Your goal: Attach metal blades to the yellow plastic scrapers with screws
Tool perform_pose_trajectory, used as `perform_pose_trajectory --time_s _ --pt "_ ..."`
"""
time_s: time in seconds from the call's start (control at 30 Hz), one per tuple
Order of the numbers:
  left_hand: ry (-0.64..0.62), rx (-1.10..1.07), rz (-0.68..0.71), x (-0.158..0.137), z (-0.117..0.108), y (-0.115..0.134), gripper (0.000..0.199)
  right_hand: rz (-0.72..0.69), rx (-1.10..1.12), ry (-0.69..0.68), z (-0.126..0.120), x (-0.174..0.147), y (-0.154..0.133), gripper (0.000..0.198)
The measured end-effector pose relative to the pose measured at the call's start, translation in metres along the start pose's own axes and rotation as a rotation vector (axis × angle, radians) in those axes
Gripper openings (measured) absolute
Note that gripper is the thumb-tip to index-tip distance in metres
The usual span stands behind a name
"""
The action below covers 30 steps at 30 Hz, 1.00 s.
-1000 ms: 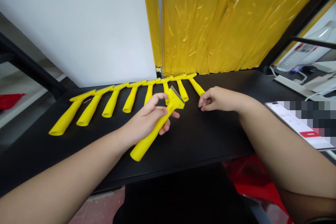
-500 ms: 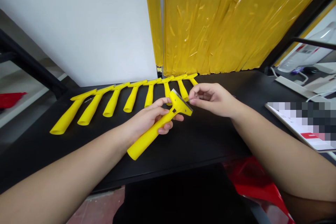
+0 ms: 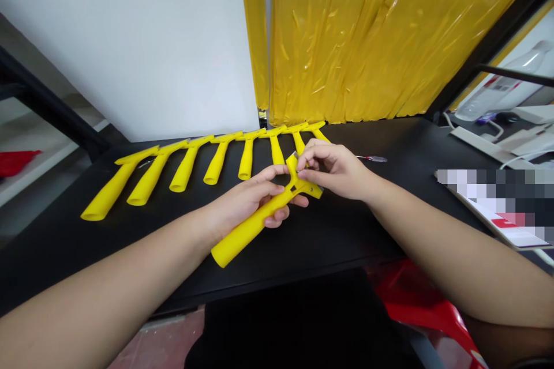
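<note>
My left hand is wrapped round a yellow scraper, its hollow handle end pointing toward me and its wide head tilted up to the right. A strip of metal blade shows at the head's edge. Over that head my right hand pinches with thumb and forefinger; whatever small thing lies between the fingertips is too small to name. Behind both hands, several more yellow scrapers lie in a slanting row on the black table, heads to the back.
A screwdriver lies on the table beyond my right wrist. At the right edge are a board with a blurred surface and a clear plastic bottle. A white panel and yellow plastic sheeting stand behind the table.
My right hand has moved left from beside the scraper's head onto it, its fingertips now at the screw area. The screwdriver behind that hand has come into sight.
</note>
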<state>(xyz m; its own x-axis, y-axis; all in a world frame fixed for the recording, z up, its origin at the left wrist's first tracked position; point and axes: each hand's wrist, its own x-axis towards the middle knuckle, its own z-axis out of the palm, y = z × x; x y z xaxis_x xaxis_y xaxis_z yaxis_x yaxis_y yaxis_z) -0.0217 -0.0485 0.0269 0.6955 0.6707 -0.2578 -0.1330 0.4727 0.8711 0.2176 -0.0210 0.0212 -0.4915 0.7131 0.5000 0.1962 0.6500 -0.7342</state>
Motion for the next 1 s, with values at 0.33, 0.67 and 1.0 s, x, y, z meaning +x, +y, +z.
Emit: perform_pose_trajectory --time_s 0.33,0.67,1.0 --pt "0.046 0.083 0.022 0.001 0.004 -0.008 0.042 0.292 0.441 -0.035 0.007 -0.001 0.007 0.041" --pt "0.108 0.272 0.059 0.004 0.003 -0.011 0.039 0.549 0.598 -0.121 0.011 0.001 0.012 0.034" --pt "0.109 0.226 0.025 0.003 -0.003 -0.008 0.039 0.496 0.605 -0.160 0.007 0.000 0.013 0.029"
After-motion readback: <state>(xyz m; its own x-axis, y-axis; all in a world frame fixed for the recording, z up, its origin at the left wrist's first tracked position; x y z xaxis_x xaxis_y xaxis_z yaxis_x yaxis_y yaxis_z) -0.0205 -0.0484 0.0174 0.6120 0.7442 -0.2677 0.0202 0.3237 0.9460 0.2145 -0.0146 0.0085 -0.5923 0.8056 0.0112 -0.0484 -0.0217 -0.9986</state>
